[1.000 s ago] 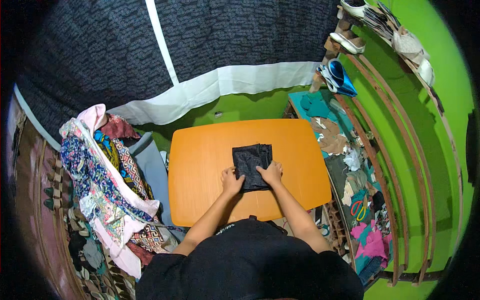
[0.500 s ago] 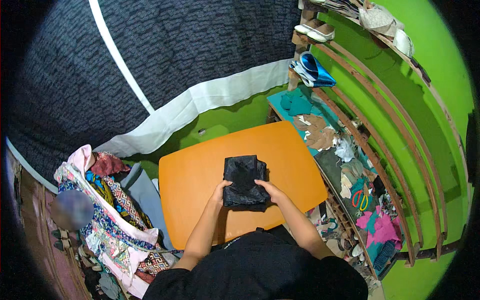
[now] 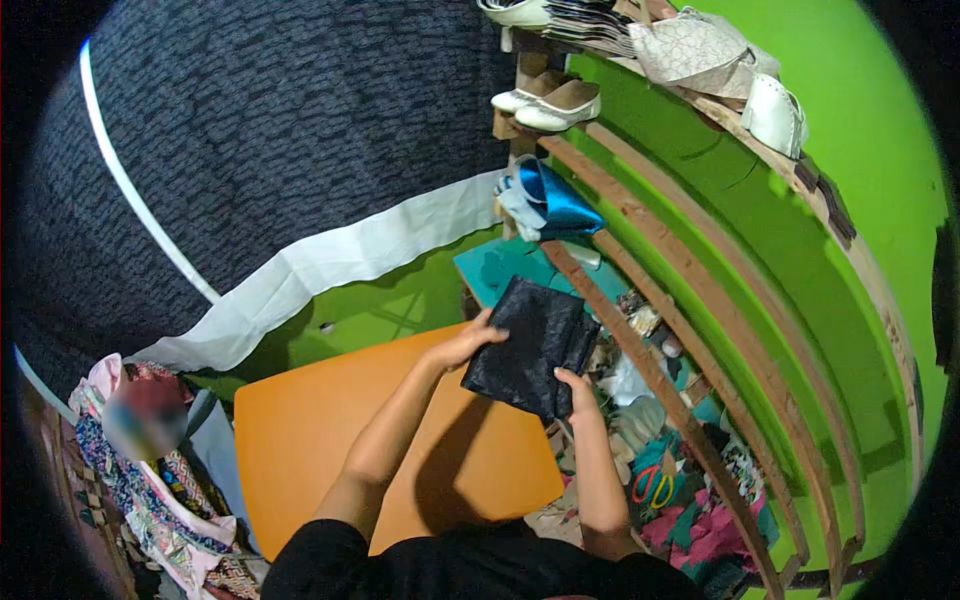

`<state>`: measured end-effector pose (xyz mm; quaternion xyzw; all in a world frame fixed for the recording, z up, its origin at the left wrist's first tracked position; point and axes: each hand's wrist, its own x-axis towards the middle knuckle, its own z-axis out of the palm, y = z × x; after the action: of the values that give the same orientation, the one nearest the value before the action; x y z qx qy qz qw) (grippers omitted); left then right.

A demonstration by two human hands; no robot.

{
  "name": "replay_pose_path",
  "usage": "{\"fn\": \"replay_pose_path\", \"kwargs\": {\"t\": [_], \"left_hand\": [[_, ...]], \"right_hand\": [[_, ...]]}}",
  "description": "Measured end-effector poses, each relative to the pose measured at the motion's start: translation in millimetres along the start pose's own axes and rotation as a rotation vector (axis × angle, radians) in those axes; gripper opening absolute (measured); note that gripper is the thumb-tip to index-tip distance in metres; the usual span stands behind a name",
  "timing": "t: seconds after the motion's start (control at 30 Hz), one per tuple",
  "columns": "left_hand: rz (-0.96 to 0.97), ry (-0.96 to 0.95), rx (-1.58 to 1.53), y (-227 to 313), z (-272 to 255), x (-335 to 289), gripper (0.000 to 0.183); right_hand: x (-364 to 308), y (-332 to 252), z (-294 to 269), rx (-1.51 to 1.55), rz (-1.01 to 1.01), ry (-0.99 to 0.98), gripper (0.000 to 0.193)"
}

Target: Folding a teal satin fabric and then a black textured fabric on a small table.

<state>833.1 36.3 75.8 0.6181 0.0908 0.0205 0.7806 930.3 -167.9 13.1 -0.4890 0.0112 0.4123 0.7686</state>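
Between my hands is a folded piece of black cloth-like material [image 3: 526, 345], raised above the right end of the orange table [image 3: 330, 430] and tilted. My left hand [image 3: 474, 338] grips its left edge, the thumb on top and the fingers underneath out of sight. At its lower right corner my right hand [image 3: 576, 394] holds on, thumb over the top face. A looser flap of the black material shows along its right side. Its shadow falls on the tabletop below.
To the right, wooden rack rails [image 3: 680, 240] curve along the green wall, with white shoes [image 3: 548, 104] and a blue shiny roll [image 3: 556, 200]. Scissors with red and yellow handles [image 3: 655, 486] lie among fabric scraps. Patterned cloths [image 3: 150, 510] are heaped at the left.
Both hands have lifted the folded black material off the table and carried it toward the right and the rack, turning it slightly. The view has swung to the right.
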Motion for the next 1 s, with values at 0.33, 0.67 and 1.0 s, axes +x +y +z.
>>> {"fn": "replay_pose_path", "kwargs": {"t": [0.33, 0.67, 1.0], "left_hand": [[0.636, 0.583, 1.624, 54.6, 2.8, 237.5, 0.047], [-0.157, 0.316, 1.770, -15.5, -46.8, 251.2, 0.075], [-0.274, 0.309, 1.606, -26.3, -47.5, 225.8, 0.081]], "right_hand": [[64.1, -109.9, -36.8, 0.200, -0.374, -0.087, 0.039], [178.2, -157.9, 12.9, 0.197, -0.448, -0.147, 0.031], [302.0, -124.1, 72.9, -0.339, -0.230, 0.207, 0.088]]}}
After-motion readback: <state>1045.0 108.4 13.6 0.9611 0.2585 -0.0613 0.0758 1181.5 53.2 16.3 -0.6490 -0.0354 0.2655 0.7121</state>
